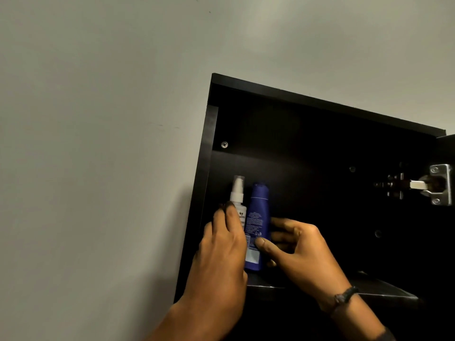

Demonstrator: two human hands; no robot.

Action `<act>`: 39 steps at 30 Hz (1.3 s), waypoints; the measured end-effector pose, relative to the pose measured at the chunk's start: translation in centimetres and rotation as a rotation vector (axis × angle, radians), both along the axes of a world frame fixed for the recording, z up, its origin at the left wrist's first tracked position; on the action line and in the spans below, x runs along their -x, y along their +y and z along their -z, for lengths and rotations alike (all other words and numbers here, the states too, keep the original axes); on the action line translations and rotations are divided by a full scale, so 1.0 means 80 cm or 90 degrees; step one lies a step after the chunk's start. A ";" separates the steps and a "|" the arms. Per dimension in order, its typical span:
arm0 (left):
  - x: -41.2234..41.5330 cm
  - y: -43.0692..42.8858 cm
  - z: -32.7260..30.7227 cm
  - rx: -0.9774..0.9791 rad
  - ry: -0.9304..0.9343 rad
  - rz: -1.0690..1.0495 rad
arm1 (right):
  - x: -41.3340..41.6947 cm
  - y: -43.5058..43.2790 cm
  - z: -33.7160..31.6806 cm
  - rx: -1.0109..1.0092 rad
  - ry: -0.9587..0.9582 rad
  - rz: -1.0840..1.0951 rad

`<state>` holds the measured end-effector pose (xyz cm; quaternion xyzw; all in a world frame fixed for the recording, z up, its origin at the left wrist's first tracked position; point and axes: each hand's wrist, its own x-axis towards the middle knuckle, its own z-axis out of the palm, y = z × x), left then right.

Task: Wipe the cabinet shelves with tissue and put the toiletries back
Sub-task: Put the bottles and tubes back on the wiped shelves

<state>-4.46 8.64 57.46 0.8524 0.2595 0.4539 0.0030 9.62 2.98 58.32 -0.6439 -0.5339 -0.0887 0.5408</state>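
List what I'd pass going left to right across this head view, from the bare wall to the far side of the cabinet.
Grey wall → left hand → white spray bottle → blue bottle → right hand → metal door hinge.

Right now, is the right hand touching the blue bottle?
Touching. The head view shows the right hand with its thumb pressed on the front label of the blue bottle and fingers wrapping behind its right side.

Matt dark cabinet [320, 134], shiny metal hinge [435, 184]
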 end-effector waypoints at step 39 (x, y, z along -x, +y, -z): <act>0.025 -0.111 0.382 -0.016 0.115 0.243 | 0.108 -0.142 0.372 0.123 -0.002 0.239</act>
